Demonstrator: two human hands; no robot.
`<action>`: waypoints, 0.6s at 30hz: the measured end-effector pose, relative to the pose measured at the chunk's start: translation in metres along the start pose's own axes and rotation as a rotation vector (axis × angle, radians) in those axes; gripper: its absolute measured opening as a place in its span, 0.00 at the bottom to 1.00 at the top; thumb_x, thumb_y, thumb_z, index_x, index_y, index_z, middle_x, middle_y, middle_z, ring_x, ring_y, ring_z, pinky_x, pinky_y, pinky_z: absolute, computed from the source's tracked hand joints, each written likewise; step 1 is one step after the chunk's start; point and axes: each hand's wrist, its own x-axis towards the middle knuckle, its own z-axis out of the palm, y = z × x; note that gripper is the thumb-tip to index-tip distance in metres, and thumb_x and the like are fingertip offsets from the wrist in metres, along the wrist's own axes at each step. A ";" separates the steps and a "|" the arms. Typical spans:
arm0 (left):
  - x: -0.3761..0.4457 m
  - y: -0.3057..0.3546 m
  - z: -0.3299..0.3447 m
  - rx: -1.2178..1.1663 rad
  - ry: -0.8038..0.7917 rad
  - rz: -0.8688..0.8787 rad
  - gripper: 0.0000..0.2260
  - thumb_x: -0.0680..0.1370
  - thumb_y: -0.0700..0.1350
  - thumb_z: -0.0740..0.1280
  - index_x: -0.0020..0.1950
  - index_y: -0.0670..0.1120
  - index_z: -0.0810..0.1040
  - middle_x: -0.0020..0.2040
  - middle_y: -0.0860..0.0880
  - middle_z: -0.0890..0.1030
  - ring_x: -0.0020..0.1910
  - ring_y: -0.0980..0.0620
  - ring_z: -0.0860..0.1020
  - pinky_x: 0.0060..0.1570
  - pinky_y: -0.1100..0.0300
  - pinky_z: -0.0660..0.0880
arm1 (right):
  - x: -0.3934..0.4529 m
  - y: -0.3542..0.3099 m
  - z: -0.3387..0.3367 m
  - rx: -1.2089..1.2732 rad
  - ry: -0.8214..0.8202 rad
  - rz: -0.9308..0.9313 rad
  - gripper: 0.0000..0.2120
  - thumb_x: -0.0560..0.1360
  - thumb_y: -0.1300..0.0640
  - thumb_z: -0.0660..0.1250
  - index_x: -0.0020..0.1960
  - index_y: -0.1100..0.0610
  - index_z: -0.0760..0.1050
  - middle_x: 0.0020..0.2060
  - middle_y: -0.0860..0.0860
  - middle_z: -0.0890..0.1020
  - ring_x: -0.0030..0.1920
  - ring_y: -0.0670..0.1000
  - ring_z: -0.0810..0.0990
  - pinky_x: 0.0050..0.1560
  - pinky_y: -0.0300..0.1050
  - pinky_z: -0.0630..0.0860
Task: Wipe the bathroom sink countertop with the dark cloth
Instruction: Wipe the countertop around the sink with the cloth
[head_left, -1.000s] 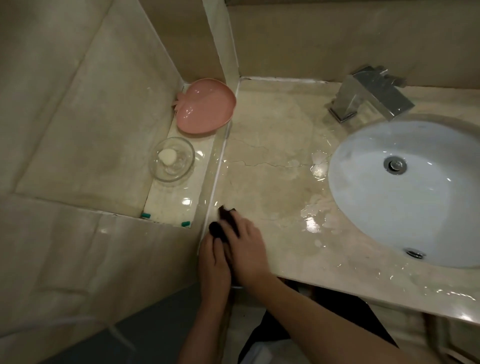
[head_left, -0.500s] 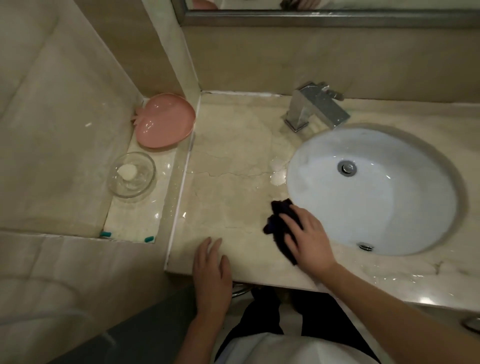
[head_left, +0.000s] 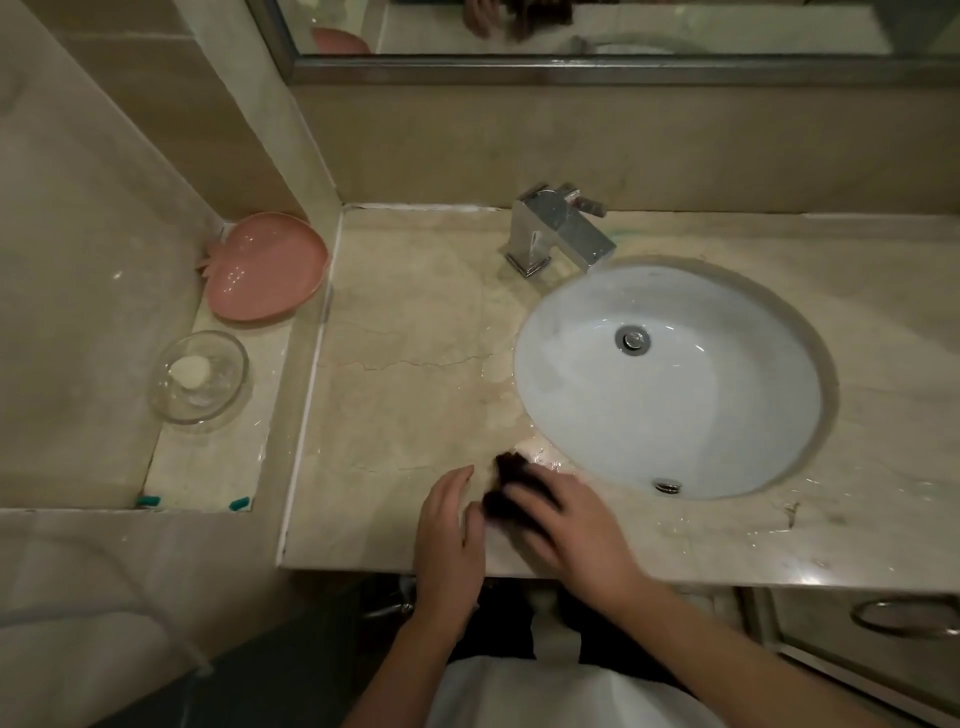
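Observation:
The beige marble countertop (head_left: 405, 405) runs around a white oval sink basin (head_left: 670, 384). A dark cloth (head_left: 506, 470) lies bunched on the counter near the front edge, just left of the basin's front rim. My right hand (head_left: 566, 525) presses flat on top of it and covers most of it. My left hand (head_left: 449, 525) rests beside it on the counter's front edge, fingers apart, its fingertips close to the cloth. Wet patches shine on the stone next to the basin.
A chrome faucet (head_left: 558, 234) stands behind the basin. On a lower ledge to the left sit a pink dish (head_left: 265, 275) and a clear glass bowl (head_left: 200, 376) with a white lump in it. A mirror (head_left: 597, 31) hangs above. A cabinet handle (head_left: 904, 618) shows at lower right.
My right hand slid the cloth from the counter's left corner right toward the basin, then back a little leftward. My left hand let go of the cloth and now rests beside it.

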 end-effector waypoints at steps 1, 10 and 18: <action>0.001 0.000 0.000 0.011 -0.015 -0.002 0.19 0.82 0.38 0.60 0.72 0.50 0.72 0.71 0.54 0.72 0.71 0.56 0.68 0.72 0.57 0.65 | -0.012 -0.007 0.015 -0.035 -0.054 -0.030 0.21 0.77 0.49 0.64 0.69 0.50 0.72 0.71 0.55 0.72 0.62 0.55 0.75 0.58 0.49 0.76; -0.002 -0.014 -0.010 0.228 -0.233 0.098 0.24 0.81 0.38 0.61 0.77 0.50 0.66 0.79 0.56 0.59 0.77 0.58 0.57 0.76 0.56 0.61 | -0.011 0.040 0.023 -0.126 -0.068 -0.026 0.19 0.79 0.48 0.63 0.68 0.52 0.76 0.71 0.56 0.74 0.69 0.58 0.70 0.72 0.54 0.64; -0.012 0.000 0.003 0.310 -0.230 0.050 0.29 0.79 0.42 0.63 0.79 0.52 0.60 0.81 0.53 0.51 0.79 0.52 0.52 0.75 0.62 0.51 | 0.015 0.116 -0.051 -0.018 -0.044 0.399 0.16 0.82 0.54 0.64 0.68 0.53 0.75 0.60 0.53 0.77 0.57 0.58 0.76 0.49 0.50 0.76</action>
